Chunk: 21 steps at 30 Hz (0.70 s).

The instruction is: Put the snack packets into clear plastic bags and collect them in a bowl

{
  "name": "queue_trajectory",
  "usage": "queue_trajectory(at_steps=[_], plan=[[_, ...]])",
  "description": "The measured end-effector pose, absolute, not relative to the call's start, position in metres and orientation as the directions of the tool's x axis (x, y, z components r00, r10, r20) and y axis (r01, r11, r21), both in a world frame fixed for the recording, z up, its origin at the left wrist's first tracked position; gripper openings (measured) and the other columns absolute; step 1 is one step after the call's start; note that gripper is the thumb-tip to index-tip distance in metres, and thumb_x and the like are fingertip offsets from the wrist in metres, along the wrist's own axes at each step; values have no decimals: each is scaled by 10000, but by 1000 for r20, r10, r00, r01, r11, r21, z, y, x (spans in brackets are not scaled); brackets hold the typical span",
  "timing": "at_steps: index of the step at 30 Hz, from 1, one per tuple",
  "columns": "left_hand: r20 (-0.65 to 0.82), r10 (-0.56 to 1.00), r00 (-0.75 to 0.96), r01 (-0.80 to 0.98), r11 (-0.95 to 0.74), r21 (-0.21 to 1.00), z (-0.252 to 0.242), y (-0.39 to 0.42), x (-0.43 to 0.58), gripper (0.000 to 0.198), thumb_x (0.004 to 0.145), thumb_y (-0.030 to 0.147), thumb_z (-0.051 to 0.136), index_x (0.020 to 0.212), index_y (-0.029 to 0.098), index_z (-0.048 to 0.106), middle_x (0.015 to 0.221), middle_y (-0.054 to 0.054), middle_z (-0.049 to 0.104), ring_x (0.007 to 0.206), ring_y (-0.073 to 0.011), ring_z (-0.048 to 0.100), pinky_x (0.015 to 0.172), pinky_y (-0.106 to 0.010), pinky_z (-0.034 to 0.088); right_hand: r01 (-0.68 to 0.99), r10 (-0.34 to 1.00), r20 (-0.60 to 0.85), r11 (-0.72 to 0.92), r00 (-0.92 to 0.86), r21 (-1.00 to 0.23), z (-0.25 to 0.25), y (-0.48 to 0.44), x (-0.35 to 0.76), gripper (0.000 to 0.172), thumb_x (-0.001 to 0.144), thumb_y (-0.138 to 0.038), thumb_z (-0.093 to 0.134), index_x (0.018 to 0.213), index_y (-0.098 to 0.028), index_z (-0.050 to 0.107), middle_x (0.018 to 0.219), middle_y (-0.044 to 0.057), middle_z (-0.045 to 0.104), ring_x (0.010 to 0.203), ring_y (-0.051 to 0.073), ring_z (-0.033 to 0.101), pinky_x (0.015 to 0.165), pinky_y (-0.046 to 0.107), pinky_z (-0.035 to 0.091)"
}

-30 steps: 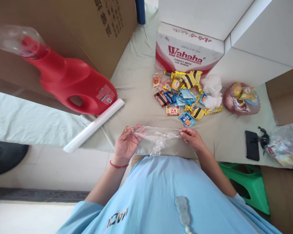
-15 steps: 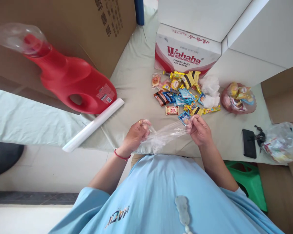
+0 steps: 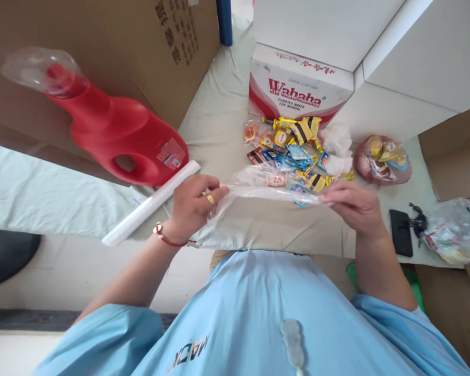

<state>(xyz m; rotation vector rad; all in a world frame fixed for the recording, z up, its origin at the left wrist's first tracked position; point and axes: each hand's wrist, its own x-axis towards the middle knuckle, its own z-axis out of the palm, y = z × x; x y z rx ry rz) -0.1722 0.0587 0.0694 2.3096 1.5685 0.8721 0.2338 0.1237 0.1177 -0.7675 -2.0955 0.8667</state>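
Note:
A clear plastic bag (image 3: 274,194) is stretched sideways between my two hands, above the cloth-covered table. My left hand (image 3: 196,203) pinches one end of it, and my right hand (image 3: 354,204) pinches the other. Behind the thin film, and partly seen through it, lies a pile of wrapped snacks (image 3: 297,152) in yellow, blue and red wrappers. White crumpled plastic (image 3: 337,149) touches the pile's right side. A white roll (image 3: 151,203) lies slantwise just left of my left hand.
A red jug (image 3: 129,136) leans by a large cardboard box (image 3: 102,31) at left. Behind the snacks stands a Wahaba carton (image 3: 297,86). To the right are a pink bowl (image 3: 362,162) of snacks, a black phone (image 3: 400,233) and a filled plastic bag (image 3: 454,230).
My hands have moved apart, left hand to the left and right hand to the right, and slightly forward. The plastic bag, bunched before, is now drawn out wide between them.

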Motion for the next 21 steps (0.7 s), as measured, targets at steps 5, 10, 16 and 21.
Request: queue_trajectory(at_steps=[5,10,16,21], plan=[[207,809,550,716,-584,382,15,34,-174,352,920,96,480,1067,228,771,1217,-115,771,1160,-264,684,1025,-503,489,419,632,36,555,-774,-719,71,100,258,236,1038,-354,615,1120,-275,822,1064,92,776,958,204,751,847,329,615],[135,878,459,621,-426,658,-7,7,-169,438,809,99,475,1097,248,770,1456,-69,683,1480,-278,506,1235,-566,380,550,787,1,433,-617,-714,48,92,254,291,1065,-371,538,1228,-277,760,1201,98,751,1098,241,724,978,419,594],[102,989,-110,602,-16,798,1,21,-129,413,1031,356,395,742,227,661,1160,-118,768,1265,-291,615,1122,-514,481,686,822,-3,474,-570,-552,31,115,189,466,934,-504,735,1305,-222,718,1336,162,693,1239,358,625,1085,532,492],[-99,966,-238,566,221,794,-4,49,-94,304,825,504,728,859,205,687,860,-81,707,887,-275,642,886,-432,512,638,808,-36,436,-587,-635,2,127,147,216,950,-391,702,1030,-204,775,888,88,737,940,278,656,921,422,509]])
